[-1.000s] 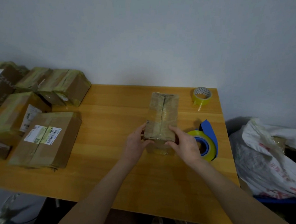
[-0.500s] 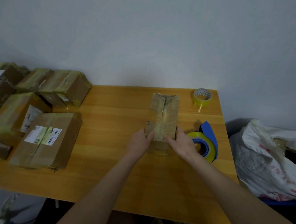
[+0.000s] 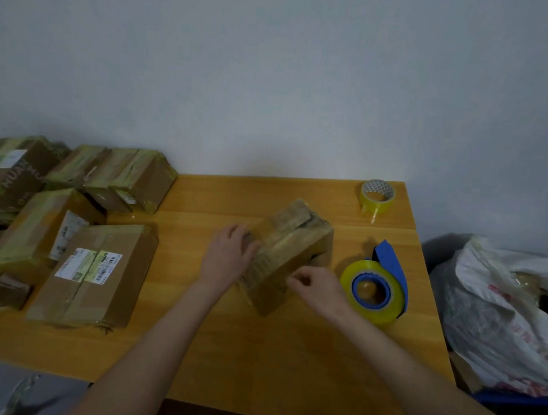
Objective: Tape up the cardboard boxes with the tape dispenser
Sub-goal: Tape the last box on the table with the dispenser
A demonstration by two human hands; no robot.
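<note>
A narrow brown cardboard box (image 3: pixel 290 256) is seen on the glossy orange wood table (image 3: pixel 225 348), turned askew and apparently tipped up on an edge. Its faces are wrapped in wrinkled, shiny yellowish tape, and a dark seam runs along its upper face. Small dark print shows on its sides but cannot be read.

The left hand (image 3: pixel 228 257) is laid flat against the box's left face, fingers spread and open. The right hand (image 3: pixel 317 285) is held at the box's near right edge, fingers curled in a loose pinch; whether anything is held between them cannot be told.

The dispenser (image 3: pixel 378 286) lies on the table just right of the right hand: a blue plastic body with a curved blue blade guard, loaded with a thick roll of translucent yellow tape. A spare roll (image 3: pixel 377 197) of the same yellow tape, with a patterned white core, stands at the far right corner.

At the left a stack of taped boxes (image 3: pixel 57 213) is crowded together, all banded in yellow-green tape. On the nearest one (image 3: pixel 93 273) a white shipping label with barcodes is stuck, its text too small to read. On the far left one (image 3: pixel 10 175) white letters "HUA" can be made out.

A crumpled white plastic bag (image 3: pixel 503 314) with red print sits beside the table on the right.
</note>
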